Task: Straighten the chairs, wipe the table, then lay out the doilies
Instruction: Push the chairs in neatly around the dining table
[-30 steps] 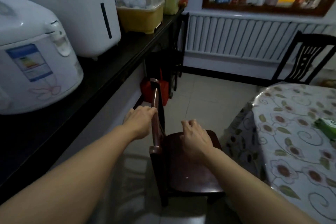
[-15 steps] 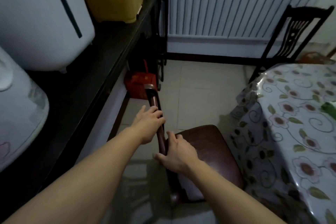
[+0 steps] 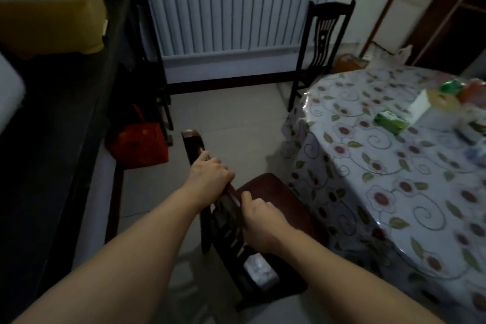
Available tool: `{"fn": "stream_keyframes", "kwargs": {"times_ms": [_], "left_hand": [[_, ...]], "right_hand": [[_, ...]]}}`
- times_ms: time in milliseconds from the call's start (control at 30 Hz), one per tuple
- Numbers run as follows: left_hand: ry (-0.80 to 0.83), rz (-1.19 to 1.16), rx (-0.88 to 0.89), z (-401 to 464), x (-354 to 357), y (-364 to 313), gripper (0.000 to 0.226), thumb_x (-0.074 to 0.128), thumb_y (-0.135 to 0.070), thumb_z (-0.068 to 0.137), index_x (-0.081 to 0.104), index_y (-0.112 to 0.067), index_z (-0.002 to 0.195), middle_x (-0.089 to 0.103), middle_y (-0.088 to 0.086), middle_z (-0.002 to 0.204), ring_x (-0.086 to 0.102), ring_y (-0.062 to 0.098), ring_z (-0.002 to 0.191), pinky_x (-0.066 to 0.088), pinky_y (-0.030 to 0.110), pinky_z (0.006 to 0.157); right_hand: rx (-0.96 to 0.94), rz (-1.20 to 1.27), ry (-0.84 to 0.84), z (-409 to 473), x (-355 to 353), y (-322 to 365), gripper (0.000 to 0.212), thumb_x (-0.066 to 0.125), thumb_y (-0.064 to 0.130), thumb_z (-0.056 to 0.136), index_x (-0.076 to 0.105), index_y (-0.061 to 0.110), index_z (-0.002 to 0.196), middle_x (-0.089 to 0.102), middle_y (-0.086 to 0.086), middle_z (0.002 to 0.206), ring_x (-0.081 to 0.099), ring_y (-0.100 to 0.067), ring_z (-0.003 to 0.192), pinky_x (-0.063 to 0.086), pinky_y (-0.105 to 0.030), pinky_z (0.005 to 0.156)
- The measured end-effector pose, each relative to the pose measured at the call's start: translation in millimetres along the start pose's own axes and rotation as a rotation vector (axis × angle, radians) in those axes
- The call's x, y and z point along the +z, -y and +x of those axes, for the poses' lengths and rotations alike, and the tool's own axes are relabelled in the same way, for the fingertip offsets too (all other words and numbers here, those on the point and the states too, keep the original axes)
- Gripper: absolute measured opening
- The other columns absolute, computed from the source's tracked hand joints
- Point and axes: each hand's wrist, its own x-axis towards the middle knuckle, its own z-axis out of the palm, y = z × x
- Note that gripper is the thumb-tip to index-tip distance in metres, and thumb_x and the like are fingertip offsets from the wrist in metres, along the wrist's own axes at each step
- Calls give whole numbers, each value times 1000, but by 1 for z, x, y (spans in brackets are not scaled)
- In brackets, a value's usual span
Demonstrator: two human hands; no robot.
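A dark wooden chair [image 3: 271, 192] stands below me, its seat turned toward the round table [image 3: 381, 192], which wears a flowered plastic cloth. My left hand [image 3: 210, 173] is closed over the chair's top rail. My right hand [image 3: 260, 221] grips the same rail a little nearer to me. A second dark chair [image 3: 323, 42] stands at the table's far side, by the radiator. A third chair [image 3: 147, 60] is against the counter's end. No doilies are recognisable.
A black counter [image 3: 65, 118] runs along the left, with a yellow container [image 3: 52, 21] on it. A red bag [image 3: 139, 144] sits on the floor beside it. A green packet [image 3: 390, 121] and a white box [image 3: 420, 105] lie on the table. White radiator [image 3: 236, 21] at the back.
The view has swung right, toward the table. The chair has turned with its seat closer to the table. My right hand moved from the seat onto the back rail; my left kept its grip.
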Motion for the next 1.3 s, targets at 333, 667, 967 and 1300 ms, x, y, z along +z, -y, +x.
{"fn": "stream_keyframes", "kwargs": {"times_ms": [333,667,967,1300], "left_hand": [[-133,-50,141,144,-60,-44,17,57,-21,85,58,-22,101,62,-1,109,54,21,112,38,35,93],[-75,-119,345,240,-86,-51,34,74,-31,68,43,-25,81,64,0,97,61,24,94,35,32,70],[-146,-101,622,316,-109,-80,38,73,-39,70,49,-23,95,63,-3,98,60,22,93,36,30,65],[-215,-141,874,347,-88,-121,41,71,-40,76,48,-18,101,58,1,104,56,23,100,30,30,62]], "right_hand": [[317,60,-238,3,-83,-118,35,56,19,88,39,13,117,57,-14,113,57,-37,104,39,-37,69],[529,81,-312,28,-121,-192,43,70,30,80,51,21,118,58,-7,116,58,-28,106,45,-33,77],[751,85,-258,26,-160,-243,43,79,38,70,56,25,104,59,-1,108,59,-26,99,40,-30,69],[960,-27,-303,16,-137,-244,43,65,23,84,47,20,123,57,-7,117,56,-29,107,40,-33,78]]}}
